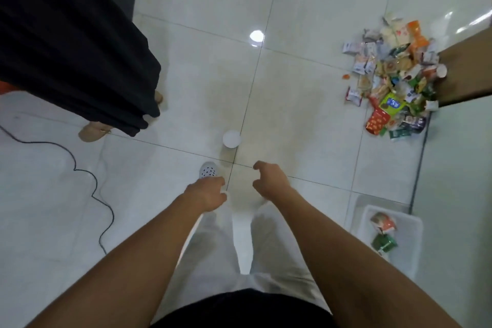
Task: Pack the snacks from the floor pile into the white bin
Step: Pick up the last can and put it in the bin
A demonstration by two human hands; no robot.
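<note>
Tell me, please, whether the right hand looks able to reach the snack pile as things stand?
Probably not yet: the right hand hangs empty above the tiled floor, while the snack pile lies on it well off to the right. Nothing stands between them; stepping closer and stooping should do.

Glossy tiled floor (pixel 306 8); white plastic bin (pixel 415 247); shiny snack wrappers (pixel 394 74).

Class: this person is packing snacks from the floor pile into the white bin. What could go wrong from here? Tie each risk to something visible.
1. A small white round object sits on the floor just ahead of the person's shoe; a step forward might kick it.
2. A black cable snakes over the tiles at left, a possible trip.
3. The snack pile lies apart from the white bin; carried packets may drop.
</note>
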